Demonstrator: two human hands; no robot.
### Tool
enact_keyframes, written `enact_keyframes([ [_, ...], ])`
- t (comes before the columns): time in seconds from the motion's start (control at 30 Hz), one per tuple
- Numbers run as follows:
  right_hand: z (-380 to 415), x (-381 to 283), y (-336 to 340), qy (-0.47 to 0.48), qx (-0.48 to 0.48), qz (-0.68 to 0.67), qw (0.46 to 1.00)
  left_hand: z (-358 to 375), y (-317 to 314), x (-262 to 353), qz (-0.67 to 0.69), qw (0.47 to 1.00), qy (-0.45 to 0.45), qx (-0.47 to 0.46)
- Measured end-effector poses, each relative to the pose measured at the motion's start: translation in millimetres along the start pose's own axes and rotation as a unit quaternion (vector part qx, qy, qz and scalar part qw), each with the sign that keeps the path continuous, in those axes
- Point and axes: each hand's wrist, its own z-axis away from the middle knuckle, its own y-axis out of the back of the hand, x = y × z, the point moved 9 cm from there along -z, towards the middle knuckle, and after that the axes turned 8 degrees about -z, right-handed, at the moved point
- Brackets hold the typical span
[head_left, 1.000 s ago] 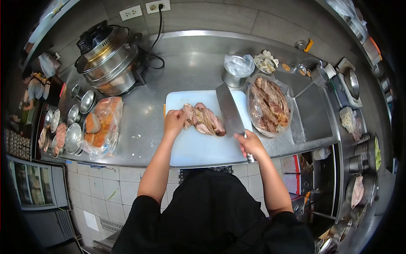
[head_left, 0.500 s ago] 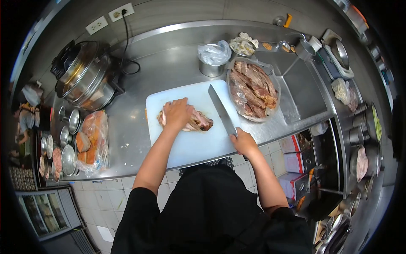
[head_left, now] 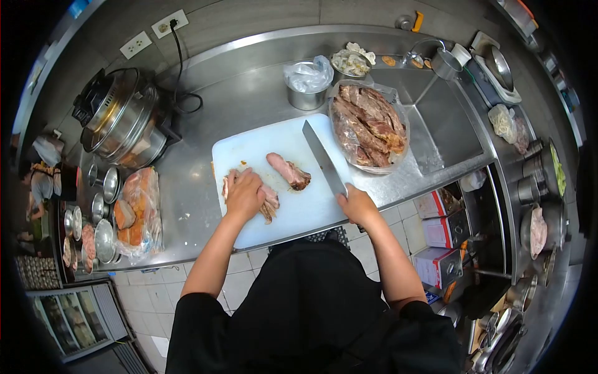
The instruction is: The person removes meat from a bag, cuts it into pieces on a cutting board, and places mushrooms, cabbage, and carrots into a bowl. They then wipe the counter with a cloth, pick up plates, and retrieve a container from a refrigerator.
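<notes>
A: What is changing on your cutting board (head_left: pixel 302 218)?

B: Half a second ago your left hand (head_left: pixel 245 194) was covering the meat as one heap. Now it is sitting nearer the board's left edge over the meat slices (head_left: pixel 270 201), and the meat chunk (head_left: pixel 289 172) is lying apart from them near the board's middle. So your meat is resting in two separate groups, with bare board showing between them.

A: How are you holding things?

B: Your left hand is stretching palm down over the slices, fingers slightly bent; whether it is gripping or only pressing, I can't tell. Your right hand (head_left: pixel 357 204), by the board's right edge, is closing firmly around the knife's handle. The knife (head_left: pixel 325 159) is pointing its blade toward the board's far side, well apart from your left hand.

A: And the materials?

B: The chunk is showing a smooth pink side and a dark, rough, browned end. The slices are looking thin, limp and ragged, overlapping under your fingers. Your blade is looking broad, flat and grey, while the board is showing pale, smooth plastic with a few crumbs. Just beyond its right edge, a clear crinkled bag of meat (head_left: pixel 367 128) is holding long, fibrous brown pieces.
</notes>
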Motion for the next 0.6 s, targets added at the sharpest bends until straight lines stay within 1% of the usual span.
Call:
enact_keyframes([
  [0.03,0,0,-1,-0.006,-0.002,-0.005,1.000,0,1,0,0.000,1.000,0.002,0.002],
  [0.1,0,3,-1,-0.011,0.000,-0.009,1.000,-5,-4,1,-0.019,0.998,0.031,-0.045],
  [0.17,-5,6,-3,0.024,0.016,0.023,0.999,-15,-2,11,0.004,0.998,0.033,-0.044],
  [0.23,-8,6,-3,0.024,0.017,0.027,0.999,-30,1,23,0.026,0.998,0.038,-0.045],
  [0.3,-8,6,-4,0.022,0.016,0.031,0.999,-51,7,56,0.100,0.992,-0.074,-0.027],
  [0.33,-8,6,-4,0.014,0.007,0.021,1.000,-62,3,58,0.100,0.992,-0.073,-0.027],
  [0.4,-8,7,-3,0.005,0.001,0.012,1.000,-74,-34,76,0.085,0.963,-0.121,-0.224],
  [0.43,-9,7,-3,0.004,0.000,0.021,1.000,-82,-33,80,0.086,0.963,-0.124,-0.223],
  [0.5,-8,7,-3,0.003,-0.001,0.028,1.000,-81,-48,82,-0.050,0.938,-0.161,-0.303],
  [0.6,-6,4,-4,0.006,-0.003,0.027,1.000,-86,-56,81,-0.066,0.923,-0.189,-0.329],
])
